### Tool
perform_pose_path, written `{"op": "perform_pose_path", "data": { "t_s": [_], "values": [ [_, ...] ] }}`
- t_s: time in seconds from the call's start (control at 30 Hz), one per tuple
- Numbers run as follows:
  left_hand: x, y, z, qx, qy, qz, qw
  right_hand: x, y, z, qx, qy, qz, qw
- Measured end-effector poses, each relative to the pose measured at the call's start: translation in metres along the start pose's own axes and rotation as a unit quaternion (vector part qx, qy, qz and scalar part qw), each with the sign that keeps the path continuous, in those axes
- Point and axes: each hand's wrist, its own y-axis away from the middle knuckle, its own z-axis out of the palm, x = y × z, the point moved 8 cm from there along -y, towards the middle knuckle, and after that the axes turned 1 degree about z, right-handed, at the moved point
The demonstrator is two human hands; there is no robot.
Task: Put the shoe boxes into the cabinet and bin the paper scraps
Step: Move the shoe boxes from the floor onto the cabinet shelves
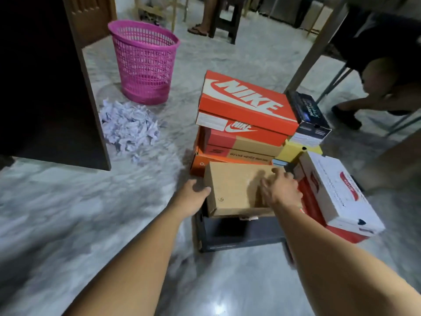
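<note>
A plain brown shoe box (232,190) lies on top of a dark box (239,233) on the floor. My left hand (193,195) touches its left end, thumb on the top edge. My right hand (281,190) reaches over its right side with fingers spread; it is blurred. Behind stands a stack of orange and red boxes topped by a large orange Nike box (246,103). A white and red box (337,195) lies to the right. A heap of paper scraps (129,128) sits by the pink mesh bin (145,62). The dark open cabinet (45,87) stands at the left.
A small dark box (307,115) rests on a yellow box (293,151) behind the white one. A seated person's legs (376,94) and table legs are at the right. Another person's foot and a stool (225,19) are at the back. Marble floor lies around me.
</note>
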Motion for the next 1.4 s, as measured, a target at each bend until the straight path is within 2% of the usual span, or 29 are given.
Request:
{"op": "perform_pose_path", "data": {
  "t_s": [0.1,0.23,0.37,0.43,0.67,0.77,0.87,1.0,1.13,1.27,1.33,1.4],
  "values": [
    [0.011,0.002,0.028,-0.055,0.042,0.007,0.998,0.062,-0.001,0.01,-0.053,-0.078,0.093,0.991],
    [0.002,-0.006,0.04,-0.068,0.087,0.014,0.994,0.073,0.002,0.016,-0.052,-0.205,0.104,0.972],
    [-0.022,-0.002,0.003,0.05,0.144,-0.013,0.988,0.039,0.017,0.035,-0.077,-0.273,0.062,0.957],
    [-0.04,0.007,-0.027,0.107,0.17,-0.03,0.979,0.015,0.022,0.053,-0.095,-0.271,0.036,0.957],
    [-0.137,0.086,-0.163,0.338,0.161,-0.083,0.924,-0.156,0.074,0.104,-0.223,-0.251,-0.157,0.929],
    [-0.186,0.143,-0.22,0.428,0.169,-0.121,0.88,-0.233,0.128,0.131,-0.282,-0.245,-0.217,0.902],
    [-0.233,0.201,-0.27,0.503,0.178,-0.169,0.829,-0.3,0.193,0.149,-0.327,-0.254,-0.241,0.878],
    [-0.278,0.28,-0.331,0.6,0.184,-0.205,0.751,-0.385,0.284,0.159,-0.381,-0.333,-0.265,0.821],
    [-0.29,0.351,-0.388,0.713,0.208,-0.162,0.649,-0.47,0.363,0.151,-0.454,-0.433,-0.26,0.734],
    [-0.291,0.398,-0.445,0.8,0.233,-0.091,0.546,-0.554,0.415,0.142,-0.46,-0.499,-0.306,0.668],
    [-0.294,0.417,-0.471,0.831,0.244,-0.061,0.496,-0.588,0.434,0.144,-0.456,-0.514,-0.312,0.656],
    [-0.302,0.433,-0.49,0.856,0.248,-0.052,0.45,-0.614,0.457,0.149,-0.458,-0.488,-0.333,0.664]
  ]
}}
